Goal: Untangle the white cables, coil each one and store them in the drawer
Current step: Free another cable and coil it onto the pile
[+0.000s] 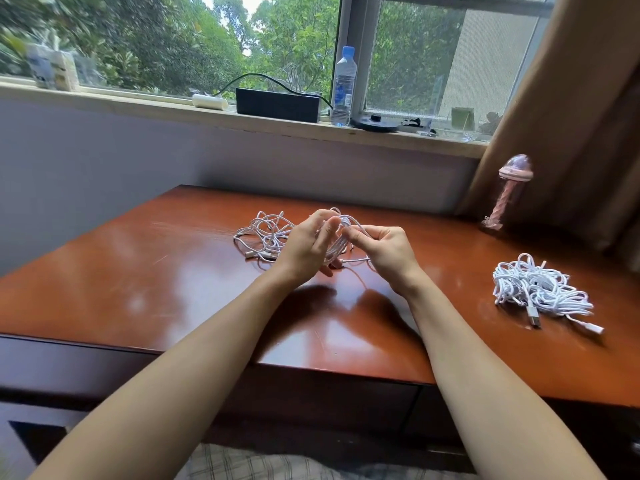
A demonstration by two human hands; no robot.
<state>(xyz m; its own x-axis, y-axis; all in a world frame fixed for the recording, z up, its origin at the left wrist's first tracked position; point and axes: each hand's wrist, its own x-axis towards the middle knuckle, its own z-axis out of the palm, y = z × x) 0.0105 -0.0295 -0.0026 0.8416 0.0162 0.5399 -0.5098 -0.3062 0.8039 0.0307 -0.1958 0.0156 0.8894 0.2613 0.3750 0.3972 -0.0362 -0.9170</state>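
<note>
Glossy red-brown wooden desk [173, 289] spreads before me, a heap of white cables [540, 292] at its right. My left hand [308, 244] grips a white cable coil [336, 247], my right hand [384, 251] pinches its strand; behind lies a loose white tangle [266, 233].

The left hand [306, 244] covers much of the cable coil [341, 237] it holds, so its loops cannot be counted. In the bundle [540, 289] near the desk's [138, 271] right end, separate cables cannot be told apart. That end runs out of view. Packets [52, 69] at the windowsill's [138, 98] left end are blurred.
</note>
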